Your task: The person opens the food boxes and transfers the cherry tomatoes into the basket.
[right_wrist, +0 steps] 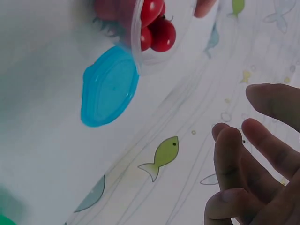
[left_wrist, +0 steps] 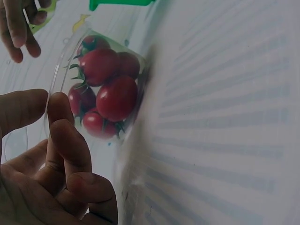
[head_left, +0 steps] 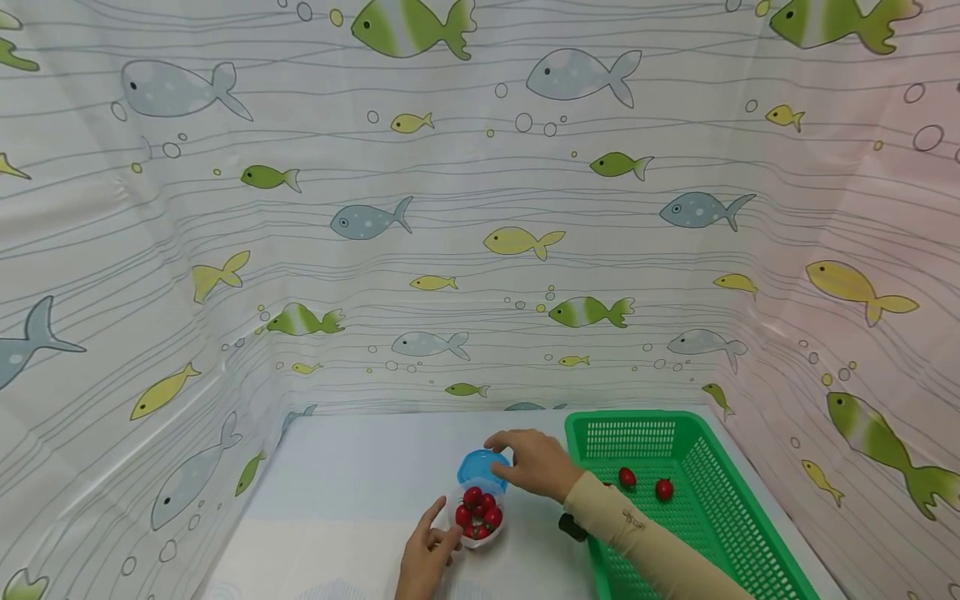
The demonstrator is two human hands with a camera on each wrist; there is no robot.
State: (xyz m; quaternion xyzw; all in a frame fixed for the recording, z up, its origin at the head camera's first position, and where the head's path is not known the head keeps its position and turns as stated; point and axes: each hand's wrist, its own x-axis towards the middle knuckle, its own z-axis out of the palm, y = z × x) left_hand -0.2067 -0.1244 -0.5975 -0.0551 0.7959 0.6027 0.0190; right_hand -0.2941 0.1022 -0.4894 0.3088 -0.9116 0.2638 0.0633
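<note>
A clear plastic tub (head_left: pixel 497 540) holding several small red tomatoes (head_left: pixel 480 510) stands on the white table. My left hand (head_left: pixel 427 554) is at its left side, the thumb right at the rim and the index finger stretched alongside. In the left wrist view, thumb and index fingertips (left_wrist: pixel 60 101) overlap the tub's rim with the other fingers bent. Just beyond the tub lies a blue lid (right_wrist: pixel 110 86). Above and right of the lid, my right hand (head_left: pixel 534 461) has loosely bent fingers, thumb apart, and nothing between them.
A green basket (head_left: pixel 701 429) with perforated sides stands at the right, under my right forearm. Inside it are a tomato (head_left: pixel 664 489) and another tomato (head_left: pixel 627 477), with a third partly hidden by the sleeve. A fish-patterned curtain (head_left: pixel 465 250) surrounds the white table (head_left: pixel 337 475).
</note>
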